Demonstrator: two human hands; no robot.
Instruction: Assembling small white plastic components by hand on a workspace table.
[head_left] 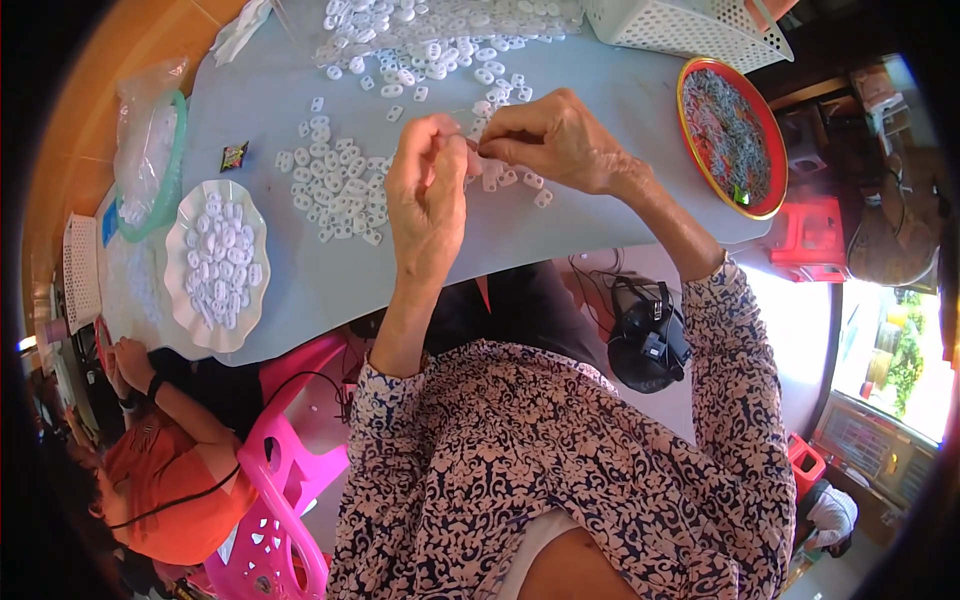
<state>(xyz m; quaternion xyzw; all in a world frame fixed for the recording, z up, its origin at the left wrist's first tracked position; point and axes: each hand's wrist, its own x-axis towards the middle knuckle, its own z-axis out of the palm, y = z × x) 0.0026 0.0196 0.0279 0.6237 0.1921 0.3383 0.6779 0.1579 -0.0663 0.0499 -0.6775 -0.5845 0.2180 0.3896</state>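
Over the table, my left hand [428, 195] and my right hand [560, 140] meet fingertip to fingertip, both closed in a pinch. What they pinch is too small and covered by the fingers to name. Beneath and behind them lie small white plastic pieces with two holes [352, 175], in a loose pile left of my left hand. More white pieces [490, 180] are scattered under my right hand. Farther back, a larger heap of oval white pieces [430, 62] spreads out from a clear plastic bag [480, 20].
On the left stand a scalloped white dish [180, 300] of white pieces, a green-rimmed basket [178, 150] and a small wrapped packet [233, 156]. A red round tray [775, 185] of small grey parts sits right, near a white perforated basket [650, 25]. Someone in orange [180, 480] sits left beside a pink chair [290, 480].
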